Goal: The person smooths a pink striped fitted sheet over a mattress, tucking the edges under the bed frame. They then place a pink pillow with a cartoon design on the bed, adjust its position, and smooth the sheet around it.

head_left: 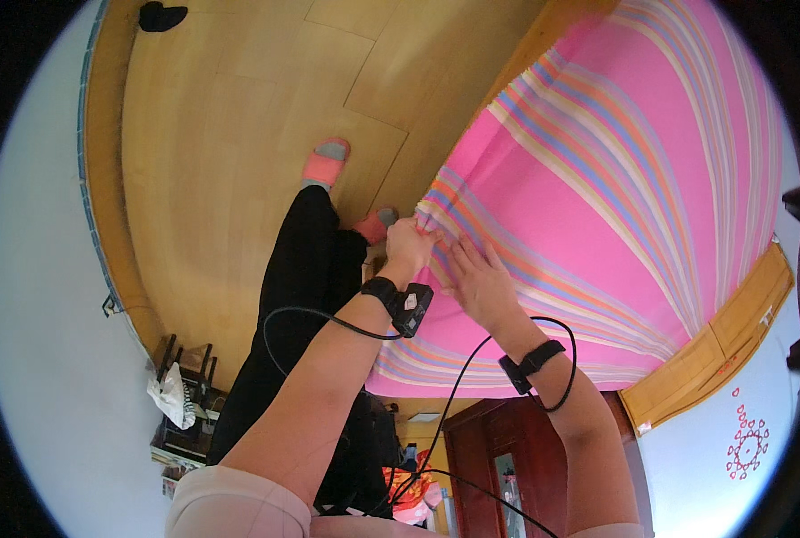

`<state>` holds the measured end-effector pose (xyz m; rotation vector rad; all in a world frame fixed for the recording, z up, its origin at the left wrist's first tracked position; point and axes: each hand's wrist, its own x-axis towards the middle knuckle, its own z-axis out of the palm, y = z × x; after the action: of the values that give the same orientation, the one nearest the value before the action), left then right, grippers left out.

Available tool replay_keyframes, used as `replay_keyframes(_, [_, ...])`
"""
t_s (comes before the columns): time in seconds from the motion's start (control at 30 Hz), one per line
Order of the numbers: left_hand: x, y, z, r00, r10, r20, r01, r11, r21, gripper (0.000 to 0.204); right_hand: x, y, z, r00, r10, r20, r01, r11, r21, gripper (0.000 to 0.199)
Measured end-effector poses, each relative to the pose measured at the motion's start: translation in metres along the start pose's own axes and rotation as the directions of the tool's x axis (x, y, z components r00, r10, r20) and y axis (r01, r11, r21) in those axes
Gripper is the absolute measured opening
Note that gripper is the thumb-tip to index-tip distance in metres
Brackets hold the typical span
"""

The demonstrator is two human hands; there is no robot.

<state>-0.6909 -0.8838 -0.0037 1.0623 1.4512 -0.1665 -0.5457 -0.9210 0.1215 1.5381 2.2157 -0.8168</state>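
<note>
A pink bed sheet (588, 179) with orange, blue and cream stripes covers the bed. My left hand (409, 245) is closed on the sheet's edge at the side of the bed, and the cloth gathers into creases around it. Close by on the right, my right hand (482, 280) lies flat on the striped cloth with its fingers stretched out. A black device (411, 309) is strapped to my left wrist, and another black device (515, 373) to my right. Black cables run from both.
A wooden headboard (714, 350) stands at the bed's right end. My feet in pink slippers (326, 163) are on the wood floor (239, 117) beside the bed. A dark rack (185, 421) with a white bag is at the lower left, a reddish-brown cabinet (543, 457) at the bottom.
</note>
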Motion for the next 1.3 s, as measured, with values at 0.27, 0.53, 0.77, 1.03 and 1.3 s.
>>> replay_keyframes(0.27, [0.005, -0.006, 0.015, 0.998, -0.039, 0.057, 0.046, 0.992, -0.115, 0.026, 0.006, 0.005, -0.001, 0.979, -0.036, 0.199, 0.034, 0.999, 0.017, 0.07])
replay_keyframes(0.53, [0.01, -0.016, 0.02, 0.997, -0.047, 0.063, 0.058, 0.98, -0.19, 0.038, 0.008, 0.008, -0.004, 0.957, -0.081, 0.277, 0.068, 0.996, 0.056, 0.078])
replay_keyframes(0.77, [0.018, -0.028, 0.025, 0.973, -0.158, 0.169, 0.193, 0.956, -0.219, 0.056, 0.004, 0.011, -0.003, 0.981, -0.125, 0.146, 0.114, 0.99, 0.082, 0.083])
replay_keyframes(1.03, [0.006, -0.007, 0.014, 0.987, -0.13, 0.092, 0.138, 0.986, -0.093, 0.042, 0.008, 0.007, -0.008, 0.974, -0.139, 0.178, 0.141, 0.99, 0.005, 0.083])
replay_keyframes(1.3, [-0.055, 0.042, -0.005, 0.83, 0.315, -0.46, -0.288, 0.949, 0.13, 0.021, 0.03, 0.005, -0.013, 0.919, -0.157, 0.362, 0.198, 0.977, -0.078, 0.06])
